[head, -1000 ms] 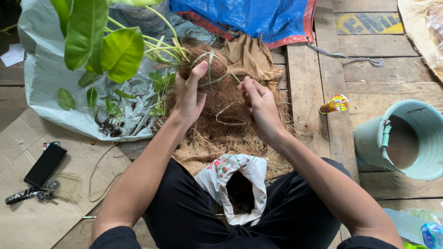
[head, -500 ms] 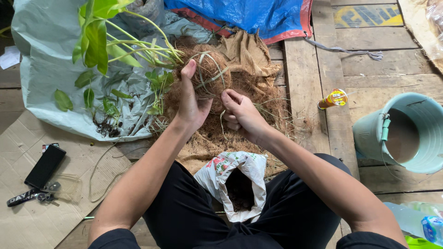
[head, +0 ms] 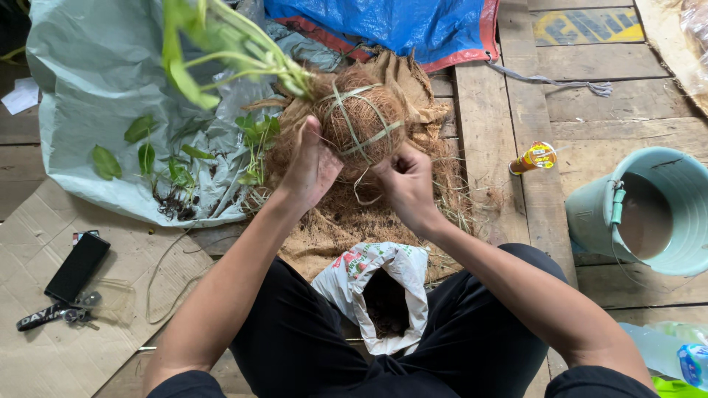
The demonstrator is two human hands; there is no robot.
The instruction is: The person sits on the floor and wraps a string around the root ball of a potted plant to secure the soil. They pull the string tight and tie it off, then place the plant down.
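Round brown coconut-fibre ball [head: 359, 118] bound with pale strips, green plant stems on top, now raised higher, above burlap sheet [head: 413, 81]. Left hand [head: 310, 166] cups ball's side. Right hand [head: 405, 180] pinches strip end: binding tightened. Teal bucket [head: 590, 214] well apart.

Both bare forearms reach forward from the lap, converging ahead of the knees. The left hand [head: 310, 166] is raised with the wrist slightly bent back, palm turned inward toward the right, fingers curled and pressing, thumb toward the middle. The right hand [head: 404, 184] sits just beside it, a touch lower, knuckles up and fingers bunched in a tight pinch (fingertips tucked under, so the exact grip is hard to read). The hands are close but not touching. Elbows are bent, upper arms close to the body.
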